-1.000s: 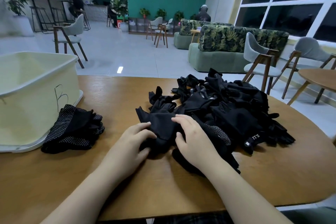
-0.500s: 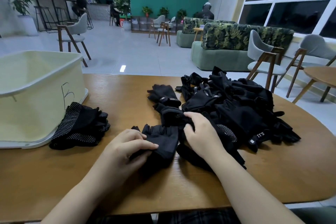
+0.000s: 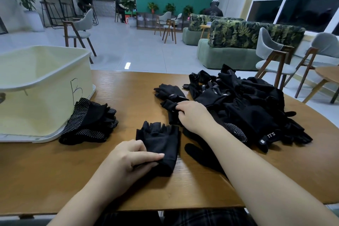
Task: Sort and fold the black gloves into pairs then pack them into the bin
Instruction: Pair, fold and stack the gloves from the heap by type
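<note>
Little is done: one folded bundle [image 3: 89, 122] lies beside the bin [image 3: 45, 82], not yet packed. The left hand [image 3: 126, 159] pinches a glove's [image 3: 161, 137] cuff; the right hand [image 3: 192, 115] curls around another at the large unsorted pile's [image 3: 247, 108] left edge.

Bin [image 3: 55, 86] cut off by left edge; its inside floor not seen. Glove pile [image 3: 247, 108] too tangled for single gloves to be counted. Right hand [image 3: 194, 115] fingertips buried in a glove [image 3: 170, 105]; part of pile hidden under right forearm. Left hand [image 3: 126, 159] thumb hidden under fingerless glove [image 3: 161, 143] cuff. Small side table [image 3: 328, 75] cropped at right edge.
</note>
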Motion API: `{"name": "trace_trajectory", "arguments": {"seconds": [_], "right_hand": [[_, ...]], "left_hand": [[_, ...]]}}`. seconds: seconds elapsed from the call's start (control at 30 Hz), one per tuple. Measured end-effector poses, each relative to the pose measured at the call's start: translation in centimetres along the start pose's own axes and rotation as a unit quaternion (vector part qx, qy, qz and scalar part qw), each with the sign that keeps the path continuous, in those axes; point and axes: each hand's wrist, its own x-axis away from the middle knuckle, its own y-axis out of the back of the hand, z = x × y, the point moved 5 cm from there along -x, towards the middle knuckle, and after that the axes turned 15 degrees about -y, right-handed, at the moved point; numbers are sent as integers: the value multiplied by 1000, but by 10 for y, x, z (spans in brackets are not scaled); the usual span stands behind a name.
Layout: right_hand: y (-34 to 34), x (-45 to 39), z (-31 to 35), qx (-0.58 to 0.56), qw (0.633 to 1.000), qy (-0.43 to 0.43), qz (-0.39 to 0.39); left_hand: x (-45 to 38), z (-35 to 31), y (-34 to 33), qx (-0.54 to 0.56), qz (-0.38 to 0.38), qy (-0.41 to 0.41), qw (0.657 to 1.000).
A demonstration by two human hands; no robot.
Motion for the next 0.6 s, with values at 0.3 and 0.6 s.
{"name": "trace_trajectory", "arguments": {"seconds": [0.3, 0.6], "right_hand": [[38, 8, 14, -219, 972, 32, -76], [38, 35, 26, -274, 958, 59, -52]], "left_hand": [[5, 20, -2, 6, -33, 140, 990], [8, 16, 2, 60, -35, 201, 977]]}}
